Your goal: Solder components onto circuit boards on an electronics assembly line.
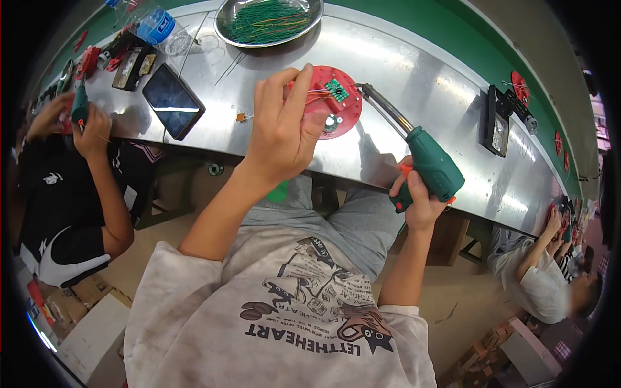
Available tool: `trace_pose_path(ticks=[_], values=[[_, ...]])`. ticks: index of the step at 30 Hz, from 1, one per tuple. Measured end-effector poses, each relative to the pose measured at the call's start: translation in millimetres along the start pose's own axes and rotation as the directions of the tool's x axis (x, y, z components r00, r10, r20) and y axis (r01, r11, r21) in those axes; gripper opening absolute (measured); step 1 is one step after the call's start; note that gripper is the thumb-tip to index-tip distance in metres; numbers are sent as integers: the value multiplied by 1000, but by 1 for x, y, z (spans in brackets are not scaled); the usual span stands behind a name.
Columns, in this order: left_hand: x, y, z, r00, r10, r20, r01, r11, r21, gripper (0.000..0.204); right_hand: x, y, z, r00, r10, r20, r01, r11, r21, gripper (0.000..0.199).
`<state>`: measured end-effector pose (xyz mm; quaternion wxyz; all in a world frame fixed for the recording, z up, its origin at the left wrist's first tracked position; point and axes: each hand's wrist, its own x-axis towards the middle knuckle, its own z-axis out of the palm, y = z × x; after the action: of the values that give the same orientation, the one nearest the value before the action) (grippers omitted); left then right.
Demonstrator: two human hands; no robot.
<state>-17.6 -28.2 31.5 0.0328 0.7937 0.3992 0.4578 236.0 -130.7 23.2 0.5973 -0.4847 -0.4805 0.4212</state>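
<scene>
My left hand point(281, 123) grips a red round plastic housing point(349, 113) at its left side, fingers and thumb closed about it. A small green circuit board point(336, 91) sits on the housing, with thin red and pale wires point(315, 95) running from it toward my fingers. A round silvery part point(330, 122) shows near the housing's lower edge. In my right hand point(419, 197) is a green soldering gun point(432, 163), held by its handle. Its metal tip points up and left, close to the housing's right edge; whether they touch I cannot tell.
A steel bowl point(223, 32) of green and other coloured wires stands at the back of the metal table point(401, 64). A dark phone point(172, 103) lies left, near a plastic bottle point(162, 29). A black solder holder point(497, 123) stands right. Co-workers point(71, 187) sit on both sides.
</scene>
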Motion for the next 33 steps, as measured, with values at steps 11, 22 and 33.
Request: trace_pose_path(ticks=[11,22,33], values=[[5,6,-6,989,-134,65,142,981,-135,41,-2,-8,5,1000,10,-13,-9,999,52,39],[2,-2,9,993,-82,85,94,986,-138,28,-2,-2,7,999,33,-1,-33,999,-5,42],[-4,-4,28,986,-161,-34,156,980,-124,8,-4,1,7,997,8,73,-4,999,-52,43]])
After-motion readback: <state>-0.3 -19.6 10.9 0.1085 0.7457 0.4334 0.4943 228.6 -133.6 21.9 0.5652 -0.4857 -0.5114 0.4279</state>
